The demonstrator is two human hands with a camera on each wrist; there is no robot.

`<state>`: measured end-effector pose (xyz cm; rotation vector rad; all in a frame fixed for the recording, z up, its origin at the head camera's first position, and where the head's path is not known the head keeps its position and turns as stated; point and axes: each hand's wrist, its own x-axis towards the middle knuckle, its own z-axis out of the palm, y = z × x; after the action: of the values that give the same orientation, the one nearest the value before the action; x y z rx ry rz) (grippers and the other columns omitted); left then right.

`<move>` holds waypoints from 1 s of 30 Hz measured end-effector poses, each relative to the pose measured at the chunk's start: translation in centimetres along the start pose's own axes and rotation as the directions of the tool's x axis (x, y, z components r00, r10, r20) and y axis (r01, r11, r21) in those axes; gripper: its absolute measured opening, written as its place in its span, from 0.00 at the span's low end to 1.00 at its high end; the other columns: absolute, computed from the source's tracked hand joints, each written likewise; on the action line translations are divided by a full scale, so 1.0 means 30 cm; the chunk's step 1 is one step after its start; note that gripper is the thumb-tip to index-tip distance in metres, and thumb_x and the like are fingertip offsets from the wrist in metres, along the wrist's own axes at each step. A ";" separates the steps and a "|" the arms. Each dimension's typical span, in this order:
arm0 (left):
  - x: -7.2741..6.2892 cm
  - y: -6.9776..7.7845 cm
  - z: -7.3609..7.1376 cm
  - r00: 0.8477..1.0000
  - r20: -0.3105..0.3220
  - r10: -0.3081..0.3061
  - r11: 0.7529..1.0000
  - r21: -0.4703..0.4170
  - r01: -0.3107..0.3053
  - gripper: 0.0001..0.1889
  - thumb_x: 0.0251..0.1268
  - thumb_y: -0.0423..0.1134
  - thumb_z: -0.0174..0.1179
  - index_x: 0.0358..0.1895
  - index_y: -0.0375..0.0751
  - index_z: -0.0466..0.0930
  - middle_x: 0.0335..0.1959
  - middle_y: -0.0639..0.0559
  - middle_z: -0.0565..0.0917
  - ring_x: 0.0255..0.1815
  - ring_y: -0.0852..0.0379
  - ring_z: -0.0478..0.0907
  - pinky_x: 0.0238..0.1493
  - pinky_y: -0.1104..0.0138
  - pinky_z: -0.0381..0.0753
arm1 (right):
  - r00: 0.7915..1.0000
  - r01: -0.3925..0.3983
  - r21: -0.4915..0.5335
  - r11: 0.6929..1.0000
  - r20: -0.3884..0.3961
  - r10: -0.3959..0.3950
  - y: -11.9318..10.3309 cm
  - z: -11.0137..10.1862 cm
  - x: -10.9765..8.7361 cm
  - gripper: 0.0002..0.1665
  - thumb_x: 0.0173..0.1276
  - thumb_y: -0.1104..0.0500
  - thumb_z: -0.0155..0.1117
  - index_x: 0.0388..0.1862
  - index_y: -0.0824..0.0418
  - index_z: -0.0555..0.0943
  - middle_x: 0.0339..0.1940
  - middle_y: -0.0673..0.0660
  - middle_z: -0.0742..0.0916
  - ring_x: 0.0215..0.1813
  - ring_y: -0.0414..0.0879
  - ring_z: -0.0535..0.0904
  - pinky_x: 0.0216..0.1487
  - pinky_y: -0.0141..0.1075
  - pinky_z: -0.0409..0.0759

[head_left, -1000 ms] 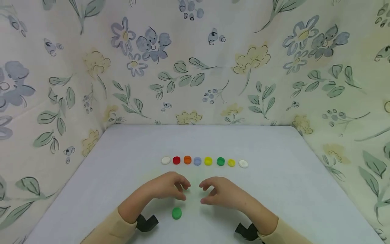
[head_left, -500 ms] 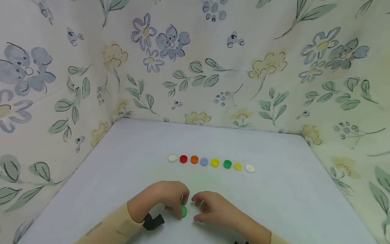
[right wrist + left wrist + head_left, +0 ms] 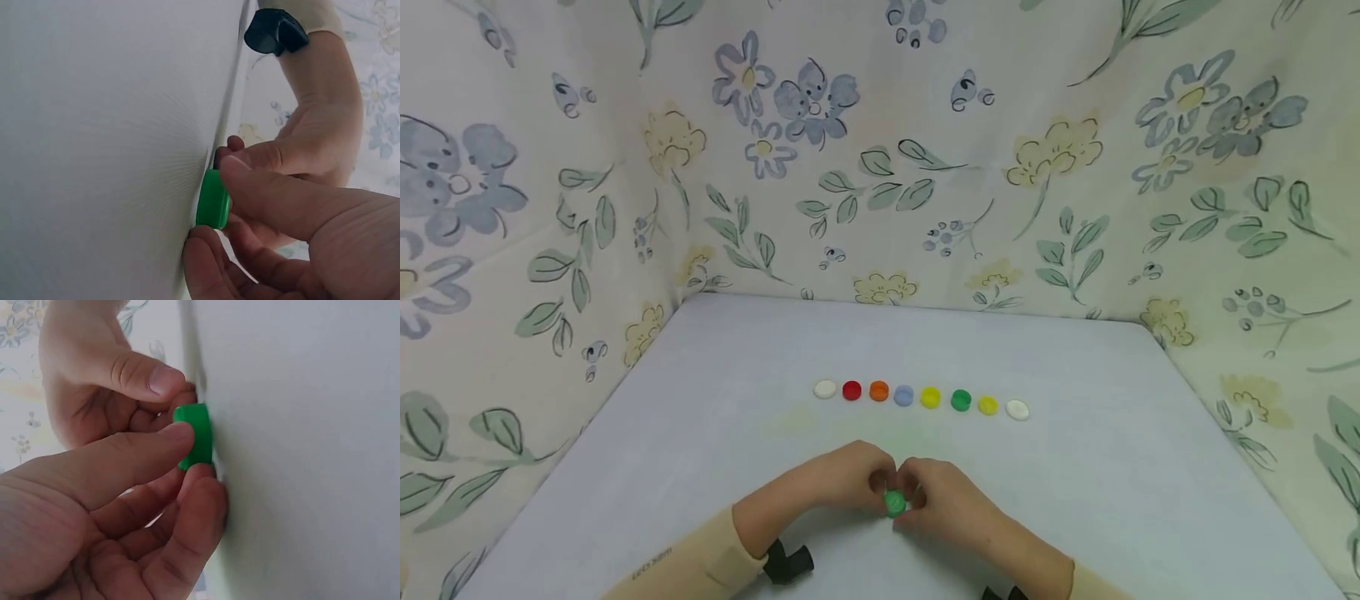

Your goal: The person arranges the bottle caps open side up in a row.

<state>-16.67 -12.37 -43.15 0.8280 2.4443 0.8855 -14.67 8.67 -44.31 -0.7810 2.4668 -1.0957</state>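
Observation:
A green bottle cap (image 3: pixel 895 503) is between the two hands, low at the white table top (image 3: pixel 737 350). My left hand (image 3: pixel 856 477) pinches it; in the left wrist view the thumb lies over the cap (image 3: pixel 201 434) and the forefinger is at its lower edge. From the other side my right hand (image 3: pixel 951 504) grips the same cap, its thumb and forefinger at opposite edges in the right wrist view. The fingertips of both hands nearly meet. The other fingers are curled below.
Beyond the hands a row of caps crosses the table: white (image 3: pixel 825 389), red (image 3: pixel 852 391), orange (image 3: pixel 879 391), light blue (image 3: pixel 904 396), yellow (image 3: pixel 931 397), green (image 3: pixel 961 401), a second yellow (image 3: pixel 988 406) and a second white (image 3: pixel 1018 409). Flowered cloth (image 3: pixel 880 242) hangs behind.
The left hand reached down to the green cap lying near it, took it and brought it right to the right hand, whose fingers have closed on it too. The head view shifted slightly.

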 end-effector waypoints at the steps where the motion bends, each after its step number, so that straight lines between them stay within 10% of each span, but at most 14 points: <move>1: 0.001 0.002 0.003 1.000 -0.002 0.003 1.000 0.000 -0.003 0.09 0.58 0.28 0.73 0.33 0.46 0.83 0.24 0.61 0.77 0.28 0.67 0.71 0.33 0.72 0.75 | 1.000 0.001 -0.001 1.000 -0.001 -0.001 0.002 0.000 0.001 0.18 0.55 0.62 0.82 0.40 0.55 0.81 0.33 0.45 0.83 0.32 0.37 0.78 0.36 0.32 0.79; 17: 0.005 -0.018 0.007 1.000 0.013 0.016 0.999 -0.043 -0.015 0.05 0.63 0.30 0.70 0.39 0.45 0.89 0.28 0.66 0.82 0.32 0.67 0.75 0.38 0.71 0.78 | 1.000 -0.012 0.063 0.998 0.005 0.011 0.023 -0.016 -0.002 0.10 0.62 0.63 0.77 0.40 0.57 0.84 0.32 0.43 0.85 0.36 0.38 0.80 0.42 0.33 0.80; 30: 0.013 -0.019 -0.025 0.986 -0.163 -0.037 0.969 -0.248 -0.005 0.07 0.70 0.34 0.64 0.45 0.42 0.89 0.29 0.52 0.86 0.26 0.59 0.80 0.33 0.67 0.79 | 0.989 -0.085 0.228 0.970 -0.097 0.109 0.025 -0.067 0.013 0.11 0.77 0.56 0.63 0.49 0.62 0.83 0.37 0.52 0.87 0.35 0.45 0.83 0.36 0.36 0.81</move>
<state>-17.59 -12.79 -43.06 0.6665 2.4066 1.2700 -16.25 10.02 -43.61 -0.5404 2.3835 -1.3821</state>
